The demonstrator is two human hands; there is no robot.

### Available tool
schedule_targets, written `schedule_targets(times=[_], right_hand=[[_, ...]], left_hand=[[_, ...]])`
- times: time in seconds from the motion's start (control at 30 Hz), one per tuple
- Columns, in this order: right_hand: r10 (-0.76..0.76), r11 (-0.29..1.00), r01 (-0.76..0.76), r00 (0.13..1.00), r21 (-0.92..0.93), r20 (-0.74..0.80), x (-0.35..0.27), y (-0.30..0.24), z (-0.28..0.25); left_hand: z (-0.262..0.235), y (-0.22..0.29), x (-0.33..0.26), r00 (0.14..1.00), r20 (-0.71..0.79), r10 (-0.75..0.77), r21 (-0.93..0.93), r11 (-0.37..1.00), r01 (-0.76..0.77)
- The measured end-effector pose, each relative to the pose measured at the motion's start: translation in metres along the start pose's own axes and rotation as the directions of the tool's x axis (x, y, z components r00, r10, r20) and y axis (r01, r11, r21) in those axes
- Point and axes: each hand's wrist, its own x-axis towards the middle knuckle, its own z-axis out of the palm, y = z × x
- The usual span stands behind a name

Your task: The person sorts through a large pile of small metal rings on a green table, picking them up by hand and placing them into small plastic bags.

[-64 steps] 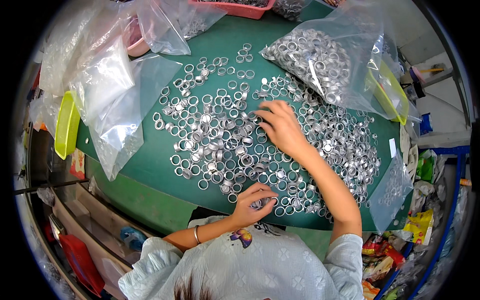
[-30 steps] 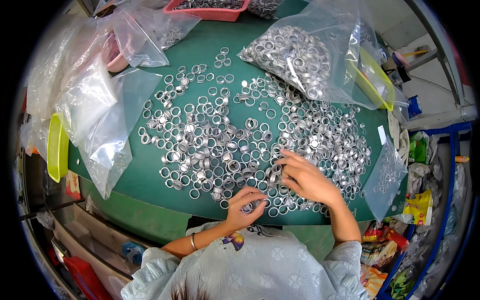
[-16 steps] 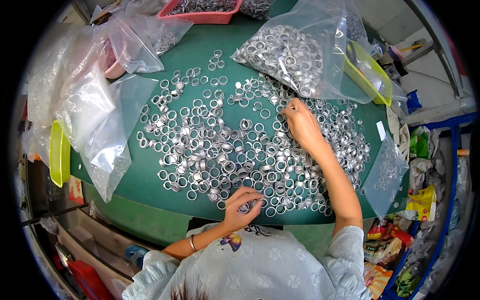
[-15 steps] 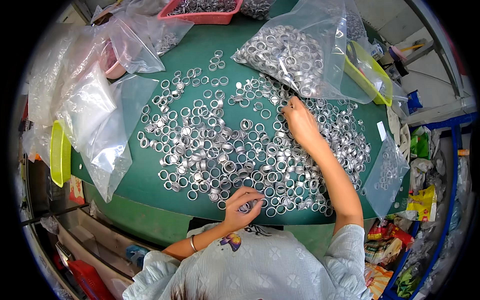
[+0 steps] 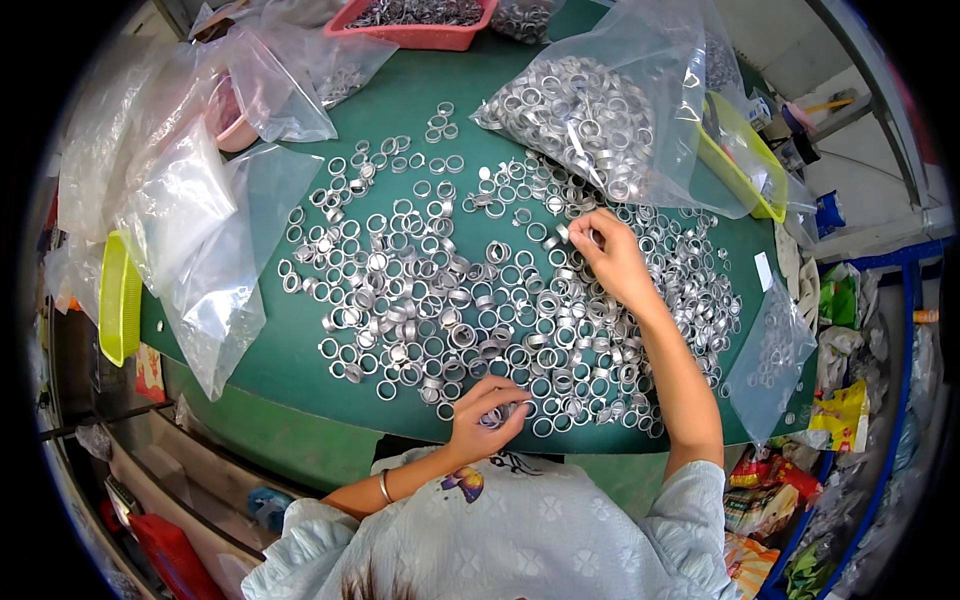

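Many silver metal rings [image 5: 463, 335] lie loose in a wide spread over the green tabletop, densest at the right. Near the table's front edge my left hand [image 5: 486, 418] is curled round several metal rings, which show between its fingers and thumb. Farther out, at the right side of the spread, my right hand [image 5: 612, 258] is closed in a pinch, with a ring [image 5: 563, 233] at its fingertips. Its fingers partly hide that grip. Just beyond this hand stands a clear plastic bag [image 5: 650, 120] filled with similar rings.
Clear plastic bags [image 5: 190, 210] cover the table's left side beside a yellow-green basket [image 5: 120, 300]. A red tray [image 5: 410, 35] of metal parts stands at the back. Another yellow-green basket [image 5: 740, 160] is at the far right, and a small bag of rings [image 5: 770, 350] lies at the right edge.
My right hand has drawn slightly nearer to me, away from the full bag, its fingertips still together. The left hand stays in place round its rings. The whole view has shifted slightly.
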Motion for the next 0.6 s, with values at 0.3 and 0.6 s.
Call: schedule_targets(times=[0.3,0.6], right_hand=[[0.102,0.151,-0.411,0.911,0.899,0.399,-0.051,-0.044,-0.005],[0.099,-0.072,-0.394,0.911,0.916,0.400,-0.071,-0.066,-0.008]], left_hand=[[-0.001,0.006,0.001,0.999,0.019,-0.050,0.008,0.999,0.050],[-0.001,0.007,0.001,0.999,0.020,-0.042,0.012,0.999,0.042]])
